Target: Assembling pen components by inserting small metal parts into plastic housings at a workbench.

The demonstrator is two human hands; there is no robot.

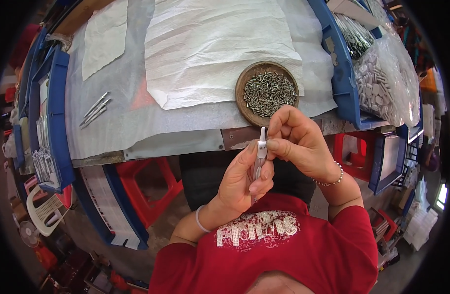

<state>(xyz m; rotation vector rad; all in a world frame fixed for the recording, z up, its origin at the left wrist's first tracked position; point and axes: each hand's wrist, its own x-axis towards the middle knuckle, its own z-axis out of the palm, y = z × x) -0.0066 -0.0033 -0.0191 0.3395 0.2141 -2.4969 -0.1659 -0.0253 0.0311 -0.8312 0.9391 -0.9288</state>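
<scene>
Upright in front of my chest stands a slender silver piece with a white plastic head and a narrow pale tip. My left hand is closed round its lower length, thumb along the side. My right hand comes in from the other side, thumb and forefinger bent together against the white head; anything small between those fingertips is hidden. Just beyond the right hand, a round wooden bowl holds a heap of small metal pins. Several slim silver pieces lie together on the left of the table.
White paper sheets cover the table. At its right, a blue bin holds a clear bag of white plastic parts and silver strips. Another blue bin stands on the left. Red stools are below the table edge.
</scene>
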